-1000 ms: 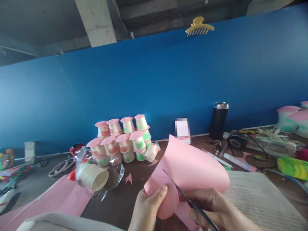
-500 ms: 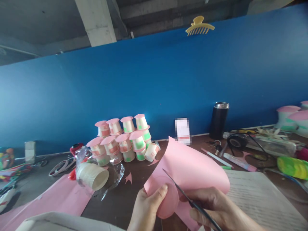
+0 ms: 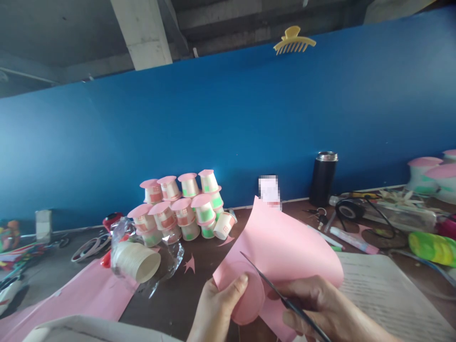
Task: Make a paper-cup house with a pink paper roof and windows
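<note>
Shift at the cut: against half a second earlier, the top corner of your thin, curved pink paper sheet (image 3: pixel 290 242) had lifted slightly and moved rightward, while the blade tip stayed about where it was; your cutting seemed hardly further along, the sheet resettled rather than trimmed
Right hand: yours (image 3: pixel 313 301) was curled around the long, dark metal scissors (image 3: pixel 290 305); you could not tell whether the blades stood apart
Left hand: yours (image 3: pixel 223 306) was clamped on the paper, thumb pressed flat on top, fingers hidden beneath
Pink disc: the flat, round pink paper piece (image 3: pixel 252 299) lay under your thumb at the sheet's lower left, the blade along its upper right rim; whether it was joined to the sheet was unclear
Brown tabletop: beyond your left hand lay a small, pointed pink paper scrap (image 3: pixel 190 264)
Pink-topped cups: farther back, white paper cups with flat pink tops (image 3: pixel 184 213) stood stacked before the smooth blue panel (image 3: pixel 228 118)
</note>
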Motion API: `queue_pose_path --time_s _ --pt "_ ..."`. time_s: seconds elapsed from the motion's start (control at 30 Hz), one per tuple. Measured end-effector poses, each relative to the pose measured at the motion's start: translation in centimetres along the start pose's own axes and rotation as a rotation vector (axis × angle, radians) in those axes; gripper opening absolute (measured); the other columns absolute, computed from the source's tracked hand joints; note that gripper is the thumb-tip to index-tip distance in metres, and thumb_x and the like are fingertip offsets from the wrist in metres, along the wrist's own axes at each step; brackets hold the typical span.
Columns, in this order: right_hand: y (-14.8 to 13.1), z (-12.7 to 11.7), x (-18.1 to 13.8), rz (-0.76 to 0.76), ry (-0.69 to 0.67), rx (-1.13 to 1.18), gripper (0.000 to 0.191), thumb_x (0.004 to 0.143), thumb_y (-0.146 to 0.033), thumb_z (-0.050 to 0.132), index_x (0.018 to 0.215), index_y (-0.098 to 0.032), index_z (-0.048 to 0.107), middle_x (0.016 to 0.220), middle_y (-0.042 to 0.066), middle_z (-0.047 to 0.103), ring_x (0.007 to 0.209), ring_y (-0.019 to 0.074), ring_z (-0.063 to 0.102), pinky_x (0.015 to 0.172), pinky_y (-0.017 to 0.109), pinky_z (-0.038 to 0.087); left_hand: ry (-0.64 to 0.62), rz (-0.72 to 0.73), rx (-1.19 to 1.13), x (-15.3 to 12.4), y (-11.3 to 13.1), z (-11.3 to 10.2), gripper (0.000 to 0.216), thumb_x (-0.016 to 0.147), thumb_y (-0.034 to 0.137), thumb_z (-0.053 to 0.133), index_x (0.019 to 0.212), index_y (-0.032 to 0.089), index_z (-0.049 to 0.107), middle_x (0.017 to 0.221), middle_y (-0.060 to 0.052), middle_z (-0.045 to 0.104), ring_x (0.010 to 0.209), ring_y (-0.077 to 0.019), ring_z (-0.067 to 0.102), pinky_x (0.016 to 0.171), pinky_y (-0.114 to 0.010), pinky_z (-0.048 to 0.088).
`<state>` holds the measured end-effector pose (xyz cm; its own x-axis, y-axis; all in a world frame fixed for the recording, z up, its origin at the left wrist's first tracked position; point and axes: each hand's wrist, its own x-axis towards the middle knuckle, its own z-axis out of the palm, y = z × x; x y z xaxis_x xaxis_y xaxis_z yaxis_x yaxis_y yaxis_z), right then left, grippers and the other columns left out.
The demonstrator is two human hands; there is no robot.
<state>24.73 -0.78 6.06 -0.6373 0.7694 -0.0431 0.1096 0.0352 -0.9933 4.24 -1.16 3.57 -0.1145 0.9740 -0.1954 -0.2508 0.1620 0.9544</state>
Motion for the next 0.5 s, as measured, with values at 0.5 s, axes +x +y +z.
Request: queue_pose_path --time_s 0.5 --pt "1.2 -0.7 -0.3 0.051 -0.015 -0.024 0.035 0.089 -0.044 0.066 0.102 -0.013 0.072 0.061 -0.006 0.043 0.051 0.0041 0.037 0.045 0.014 0.030 -0.076 -0.045 -0.035 0.0 0.3 -0.1 0.051 0.056 0.050 0.088 0.082 0.008 0.075 0.069 -0.012 0.075 0.068 -0.0264 0.070 0.067 -0.033 0.053"
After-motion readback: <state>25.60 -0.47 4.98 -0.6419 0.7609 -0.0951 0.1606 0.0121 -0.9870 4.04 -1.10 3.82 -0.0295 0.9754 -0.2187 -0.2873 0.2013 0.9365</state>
